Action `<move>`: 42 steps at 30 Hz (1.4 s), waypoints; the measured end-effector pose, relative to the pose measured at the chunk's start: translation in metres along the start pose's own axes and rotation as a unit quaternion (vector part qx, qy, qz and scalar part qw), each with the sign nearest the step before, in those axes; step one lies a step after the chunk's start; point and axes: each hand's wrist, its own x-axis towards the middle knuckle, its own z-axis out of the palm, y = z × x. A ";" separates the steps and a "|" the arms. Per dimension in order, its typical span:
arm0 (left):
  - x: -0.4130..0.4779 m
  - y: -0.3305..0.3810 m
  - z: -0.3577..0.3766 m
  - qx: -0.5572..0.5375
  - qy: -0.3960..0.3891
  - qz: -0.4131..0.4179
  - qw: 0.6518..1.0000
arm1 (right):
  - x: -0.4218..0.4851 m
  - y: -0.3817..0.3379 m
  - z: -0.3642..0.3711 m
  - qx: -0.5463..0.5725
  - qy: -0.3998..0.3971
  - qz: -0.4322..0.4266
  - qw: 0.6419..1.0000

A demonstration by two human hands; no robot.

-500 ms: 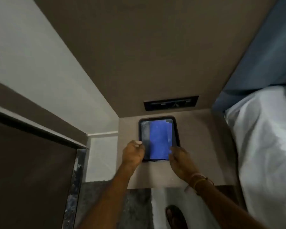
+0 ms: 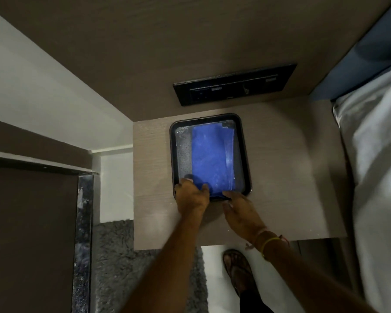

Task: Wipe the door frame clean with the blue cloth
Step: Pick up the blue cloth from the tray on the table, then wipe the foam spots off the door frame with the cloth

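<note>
A folded blue cloth (image 2: 209,154) lies in a black tray (image 2: 245,154) on a wooden bedside table (image 2: 280,177). My left hand (image 2: 191,196) is at the tray's near left corner, fingers and thumb pinched on the cloth's near edge. My right hand (image 2: 239,212) rests flat on the table beside it, fingertips touching the tray's near rim and the cloth's edge. The dark door frame (image 2: 84,222), with a speckled shiny strip, stands at the left beside a brown door (image 2: 29,233).
A black switch panel (image 2: 235,85) is set in the wall behind the table. A bed with white sheets (image 2: 375,177) borders the right. A grey shaggy rug (image 2: 115,267) and my sandalled foot (image 2: 237,269) are on the floor below.
The view has come closer to the tray. My left hand has gone from the tray's left side to the cloth's near corner and closed on it. My right hand has slid to the near rim.
</note>
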 end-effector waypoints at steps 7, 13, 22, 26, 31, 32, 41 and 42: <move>-0.001 0.022 -0.008 -0.041 0.011 -0.014 0.999 | 0.001 -0.012 -0.013 0.089 0.017 0.021 0.996; -0.059 0.043 -0.069 0.040 0.105 0.228 0.967 | -0.003 -0.063 -0.046 0.416 0.007 0.139 0.899; -0.189 0.019 -0.195 0.275 0.039 0.481 0.832 | -0.067 -0.167 -0.055 0.595 -0.073 0.125 0.790; -0.223 -0.017 -0.275 0.212 0.026 0.481 0.850 | -0.133 -0.237 -0.028 0.563 -0.114 0.121 0.810; -0.297 -0.086 -0.388 0.113 0.163 0.481 0.854 | -0.243 -0.303 0.008 0.589 -0.253 0.050 0.766; -0.317 -0.103 -0.411 0.095 0.208 0.467 0.854 | -0.268 -0.314 0.019 0.614 -0.276 0.028 0.739; -0.503 -0.277 -0.571 0.011 0.547 0.362 0.755 | -0.524 -0.424 0.176 0.544 -0.340 -0.186 0.744; -0.525 -0.297 -0.582 0.009 0.577 0.350 0.737 | -0.553 -0.429 0.196 0.536 -0.349 -0.199 0.743</move>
